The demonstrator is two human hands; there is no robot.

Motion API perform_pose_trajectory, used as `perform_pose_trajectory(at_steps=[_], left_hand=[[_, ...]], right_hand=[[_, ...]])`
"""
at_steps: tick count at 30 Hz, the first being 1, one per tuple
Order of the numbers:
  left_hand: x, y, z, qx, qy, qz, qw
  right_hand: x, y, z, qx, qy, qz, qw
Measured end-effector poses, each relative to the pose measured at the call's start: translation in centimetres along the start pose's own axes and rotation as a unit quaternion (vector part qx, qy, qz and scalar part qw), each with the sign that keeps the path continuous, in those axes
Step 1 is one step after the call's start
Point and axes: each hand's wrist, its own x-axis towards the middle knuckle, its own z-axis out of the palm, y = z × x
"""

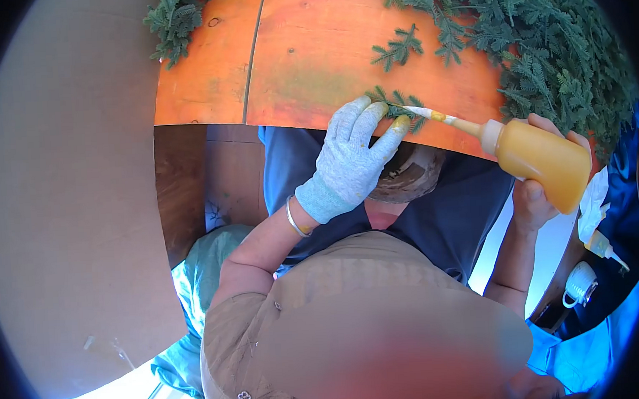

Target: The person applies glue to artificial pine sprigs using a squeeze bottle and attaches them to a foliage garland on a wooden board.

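My left hand (353, 147), in a pale knit glove with yellow-stained fingertips, is at the table's near edge. Its thumb and fingers close on a small green fir sprig (410, 102). My bare right hand (539, 188) is wrapped round a squeeze bottle (545, 160) of yellow-orange glue-like liquid. The bottle tilts so that its long nozzle points left, and the white tip meets the sprig beside my left fingertips. Whether liquid is coming out is too small to tell. Another loose fir sprig (398, 49) lies flat just beyond.
A large heap of fir sprigs (557, 50) covers the right of the orange wooden table (311, 48), and a smaller bunch (176, 23) sits at upper left. Brown cardboard (74, 198) stands at left. A second nozzle bottle (602, 245) and a white cup (580, 284) are at lower right.
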Motion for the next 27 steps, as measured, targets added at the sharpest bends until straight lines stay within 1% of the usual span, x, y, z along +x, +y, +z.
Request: perform_pose_trajectory(at_steps=[4,7,9,10,13,15,17,19,22,25,27], left_hand=[[0.1,0.3,-0.1,-0.012,0.015,-0.024,1.000],[0.3,0.4,-0.7,0.014,0.025,-0.037,0.999],[0.2,0.5,-0.7,0.029,0.034,-0.050,0.998],[0.0,0.5,-0.7,0.033,0.062,-0.039,0.997],[-1.1,0.1,-0.6,0.030,0.134,-0.003,0.990],[-1.1,-0.1,-0.7,0.021,0.120,0.004,0.992],[-0.8,-0.1,-0.9,0.016,0.093,0.011,0.995],[0.4,0.0,-1.5,0.016,0.054,0.016,0.998],[1.6,-0.4,-1.5,-0.001,-0.047,0.014,0.999],[1.8,-0.5,-1.5,0.007,-0.066,0.011,0.998],[1.7,-0.5,-1.4,-0.003,-0.056,0.004,0.998]], right_hand=[[0.0,-0.3,-0.1,0.012,-0.003,-0.002,1.000],[-0.4,-0.1,-1.0,0.024,0.036,-0.023,0.999],[-0.7,0.1,-2.0,0.044,0.047,-0.006,0.998],[-0.7,0.1,-2.2,0.053,0.053,0.003,0.997],[-0.6,-0.2,-2.6,0.008,0.090,-0.002,0.996],[-1.2,0.2,-3.4,0.070,0.088,0.019,0.993],[-1.8,0.5,-3.9,0.101,0.086,0.024,0.991],[-1.9,0.4,-3.7,0.101,0.083,0.012,0.991],[-2.0,0.0,-3.3,0.085,0.078,0.010,0.993],[-1.8,0.1,-2.9,0.041,0.042,-0.011,0.998],[-1.7,0.0,-2.2,-0.012,0.044,-0.018,0.999]])
